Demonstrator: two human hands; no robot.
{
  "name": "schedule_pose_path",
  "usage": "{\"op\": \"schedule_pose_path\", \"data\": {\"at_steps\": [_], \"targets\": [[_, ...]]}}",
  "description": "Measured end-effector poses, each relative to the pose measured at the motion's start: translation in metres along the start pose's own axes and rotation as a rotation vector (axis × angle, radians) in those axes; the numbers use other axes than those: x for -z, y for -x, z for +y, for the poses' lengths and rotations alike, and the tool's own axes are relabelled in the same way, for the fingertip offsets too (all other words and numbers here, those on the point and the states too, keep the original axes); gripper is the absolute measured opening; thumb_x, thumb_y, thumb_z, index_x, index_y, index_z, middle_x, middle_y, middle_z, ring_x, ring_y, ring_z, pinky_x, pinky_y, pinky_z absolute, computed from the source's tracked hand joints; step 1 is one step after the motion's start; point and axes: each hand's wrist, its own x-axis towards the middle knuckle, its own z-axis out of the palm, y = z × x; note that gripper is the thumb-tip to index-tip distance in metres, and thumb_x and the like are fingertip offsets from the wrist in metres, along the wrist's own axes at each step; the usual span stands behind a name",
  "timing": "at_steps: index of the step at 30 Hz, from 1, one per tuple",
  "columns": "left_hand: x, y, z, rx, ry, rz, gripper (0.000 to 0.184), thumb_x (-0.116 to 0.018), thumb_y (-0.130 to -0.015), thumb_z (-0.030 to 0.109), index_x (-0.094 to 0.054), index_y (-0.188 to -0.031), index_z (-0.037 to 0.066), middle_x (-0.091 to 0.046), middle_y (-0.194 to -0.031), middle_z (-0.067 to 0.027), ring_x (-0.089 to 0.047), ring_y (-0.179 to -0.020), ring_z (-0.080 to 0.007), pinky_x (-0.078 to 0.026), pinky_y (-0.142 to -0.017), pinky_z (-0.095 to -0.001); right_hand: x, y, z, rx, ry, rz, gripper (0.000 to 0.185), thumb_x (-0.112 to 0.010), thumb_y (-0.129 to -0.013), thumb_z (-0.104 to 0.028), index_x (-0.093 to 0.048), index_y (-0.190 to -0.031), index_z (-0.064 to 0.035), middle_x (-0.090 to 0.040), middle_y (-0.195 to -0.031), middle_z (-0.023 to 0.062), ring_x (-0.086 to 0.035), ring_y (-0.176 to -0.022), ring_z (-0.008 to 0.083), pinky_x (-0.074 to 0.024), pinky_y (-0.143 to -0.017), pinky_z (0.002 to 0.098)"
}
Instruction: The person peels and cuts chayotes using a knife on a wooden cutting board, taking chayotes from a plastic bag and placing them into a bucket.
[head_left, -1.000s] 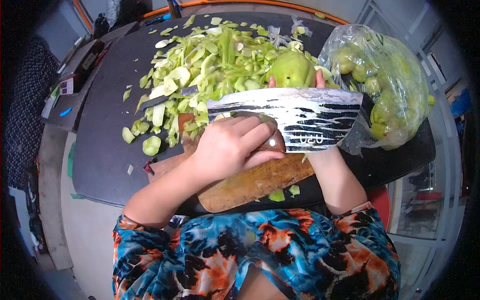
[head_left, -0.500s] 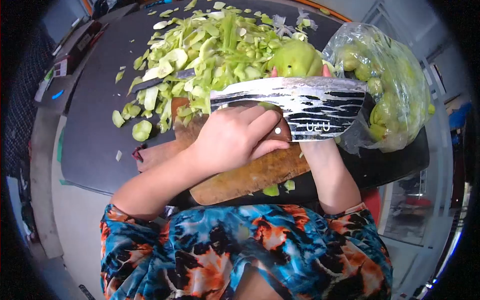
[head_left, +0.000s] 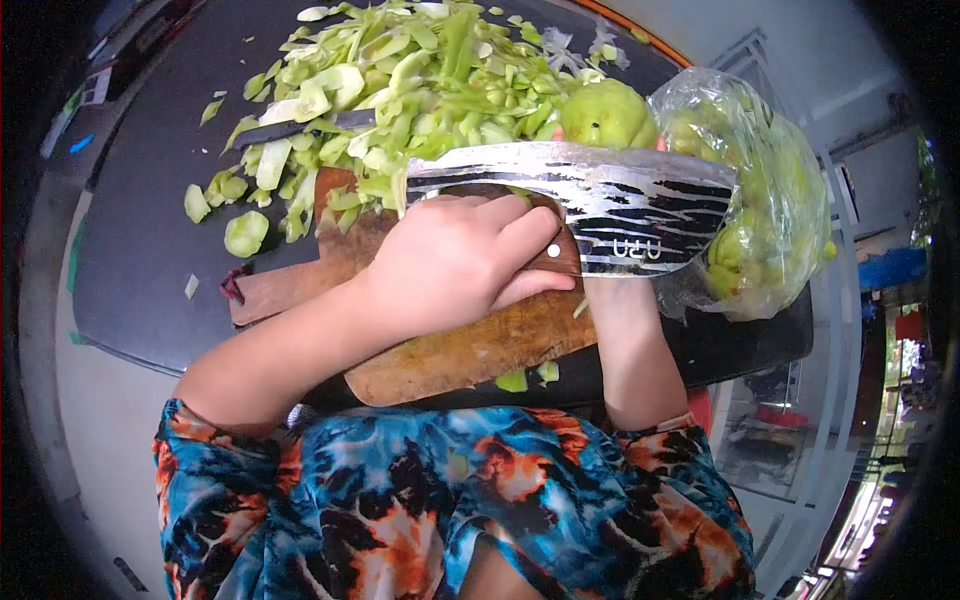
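Observation:
My left hand (head_left: 465, 250) is closed round the brown wooden handle of a cleaver (head_left: 650, 215). Its broad blade, streaked black and silver, points to the right. Behind that blade my right hand (head_left: 612, 288), mostly hidden, cups a pale green chayote (head_left: 608, 112); only some fingertips show beside the fruit. The blade's far edge lies just in front of the chayote, but I cannot tell whether they touch. Below both hands is a wooden cutting board (head_left: 470, 350).
A heap of green peelings and slices (head_left: 420, 90) covers the far side of the dark table (head_left: 140, 250). Another dark knife (head_left: 290, 130) lies among them. At the right stands a clear plastic bag (head_left: 780, 190) with several chayotes. Small green scraps (head_left: 512, 381) lie by the board's near edge.
The whole view has shifted, so table and board appear further left and slightly higher. The chayote shows a little further right over the blade. Both hands keep their holds.

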Motion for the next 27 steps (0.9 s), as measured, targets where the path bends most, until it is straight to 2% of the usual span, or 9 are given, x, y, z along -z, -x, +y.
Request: {"op": "schedule_pose_path", "data": {"at_steps": [5,11,16,17,18,19,22,25,27], "targets": [[-0.001,0.0,0.006,0.038,0.016,-0.012,0.035,-0.07,-0.08,0.036,-0.053,-0.088,0.006,-0.056,-0.072,-0.0106,-0.061,-0.062,-0.0303,-0.048,-0.053,-0.0383,0.01,-0.006,0.01,0.008,0.032,0.026,0.079,-0.047,-0.089,-0.063,-0.032,-0.141,-0.0061,-0.038,-0.141,0.0181,-0.038,-0.129,0.0311,-0.0313,-0.11,0.0476],[-0.002,-0.002,0.008,0.079,0.043,-0.02,0.037,-0.068,-0.081,0.039,-0.053,-0.087,0.006,-0.056,-0.073,-0.012,-0.061,-0.063,-0.0326,-0.048,-0.054,-0.0397,0.048,-0.018,0.014,0.164,0.433,-0.116,0.072,-0.037,-0.093,-0.062,-0.035,-0.14,-0.008,-0.043,-0.138,0.0179,-0.042,-0.127,0.0319,-0.0295,-0.111,0.0483],[0.005,0.0,-0.009,0.166,0.06,0.06,0.034,-0.067,-0.084,0.036,-0.054,-0.089,0.005,-0.059,-0.075,-0.0133,-0.062,-0.067,-0.036,-0.049,-0.057,-0.0417,-0.002,-0.013,-0.022,0.279,0.04,0.021,0.058,-0.044,-0.089,-0.054,-0.049,-0.129,-0.0133,-0.053,-0.125,0.0107,-0.05,-0.114,0.0292,-0.0356,-0.102,0.0478],[0.008,-0.001,-0.018,0.367,0.076,0.068,0.031,-0.067,-0.086,0.031,-0.054,-0.09,0.004,-0.06,-0.075,-0.0147,-0.062,-0.069,-0.0362,-0.049,-0.059,-0.0408,-0.002,-0.014,-0.03,0.305,-0.045,0.052,0.055,-0.046,-0.089,-0.053,-0.051,-0.127,-0.0143,-0.056,-0.122,0.0093,-0.052,-0.112,0.0286,-0.0369,-0.1,0.0477],[0.014,-0.003,-0.031,0.424,0.071,0.115,0.029,-0.067,-0.087,0.03,-0.054,-0.09,0.004,-0.06,-0.075,-0.0151,-0.062,-0.069,-0.0353,-0.049,-0.06,-0.0395,0.041,-0.029,-0.044,0.124,-0.147,-0.415,0.061,-0.044,-0.085,-0.059,-0.052,-0.125,-0.0128,-0.054,-0.123,0.0076,-0.051,-0.11,0.0265,-0.0424,-0.093,0.0445],[0.02,-0.006,-0.039,0.477,0.064,0.159,0.027,-0.066,-0.088,0.028,-0.054,-0.091,0.004,-0.059,-0.074,-0.0155,-0.062,-0.068,-0.0345,-0.048,-0.061,-0.0382,0.035,-0.025,-0.041,0.151,-0.129,-0.282,0.061,-0.044,-0.086,-0.059,-0.053,-0.123,-0.0124,-0.054,-0.122,0.0075,-0.052,-0.108,0.0263,-0.0436,-0.091,0.0435],[0.034,-0.007,-0.024,0.377,0.074,0.162,0.028,-0.067,-0.087,0.029,-0.055,-0.092,0.004,-0.058,-0.072,-0.0155,-0.062,-0.068,-0.0325,-0.047,-0.06,-0.0369,0.006,-0.022,-0.021,0.247,-0.09,0.131,0.057,-0.042,-0.087,-0.059,-0.055,-0.118,-0.0131,-0.055,-0.12,0.0075,-0.055,-0.103,0.0267,-0.047,-0.087,0.0436],[0.031,-0.005,-0.007,0.223,0.091,0.037,0.032,-0.069,-0.084,0.033,-0.056,-0.09,0.005,-0.058,-0.073,-0.0143,-0.061,-0.069,-0.0333,-0.047,-0.06,-0.0375,0.001,-0.023,-0.017,0.28,0.028,0.06,0.054,-0.039,-0.089,-0.056,-0.056,-0.116,-0.0124,-0.058,-0.115,0.0082,-0.056,-0.104,0.0269,-0.0476,-0.088,0.0463],[0.023,-0.003,-0.004,0.125,0.148,-0.037,0.038,-0.07,-0.08,0.038,-0.057,-0.092,0.005,-0.059,-0.075,-0.0128,-0.062,-0.07,-0.0337,-0.049,-0.06,-0.0398,0.028,-0.026,-0.01,0.182,0.011,-0.192,0.05,-0.045,-0.092,-0.048,-0.058,-0.117,-0.0072,-0.062,-0.109,0.0087,-0.06,-0.1,0.0256,-0.0478,-0.091,0.0414]]}}
